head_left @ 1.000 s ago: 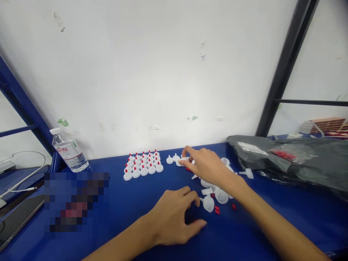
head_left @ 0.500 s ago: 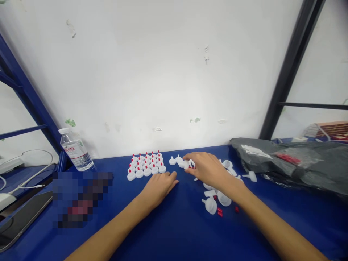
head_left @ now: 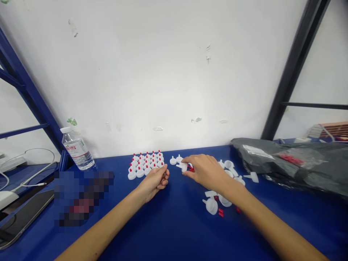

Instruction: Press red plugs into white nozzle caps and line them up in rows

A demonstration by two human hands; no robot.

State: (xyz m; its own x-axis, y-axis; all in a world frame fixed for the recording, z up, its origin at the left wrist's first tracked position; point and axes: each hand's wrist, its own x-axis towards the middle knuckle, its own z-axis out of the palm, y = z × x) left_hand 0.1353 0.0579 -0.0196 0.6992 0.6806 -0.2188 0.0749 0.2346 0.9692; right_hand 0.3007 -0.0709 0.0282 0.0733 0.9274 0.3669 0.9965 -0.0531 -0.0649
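Note:
My right hand [head_left: 206, 170] pinches a white nozzle cap [head_left: 184, 167] between thumb and fingertips, tilted so that its thin spout points left. Just behind it, two similar white caps stand upright on the blue table, spouts up. Small red tips [head_left: 191, 169] lie partly hidden beneath my right fingers. My left hand [head_left: 154, 180] is closed with its fingers curled and thumb on top; nothing shows in it. It sits at the front right corner of a block of white caps with red tips [head_left: 140, 172], set upright in rows.
Loose white caps [head_left: 211, 206] and red tips [head_left: 221, 212] are scattered under and around my right forearm. A dark plastic bag [head_left: 261, 159] lies at the right. At the left are a water bottle [head_left: 78, 150], a phone [head_left: 25, 219] and a white cable. A white wall stands behind.
My left hand has moved up and left to beside the capped rows, turned over and curled its fingers. The cap in my right fingers has tipped over, its spout now pointing left.

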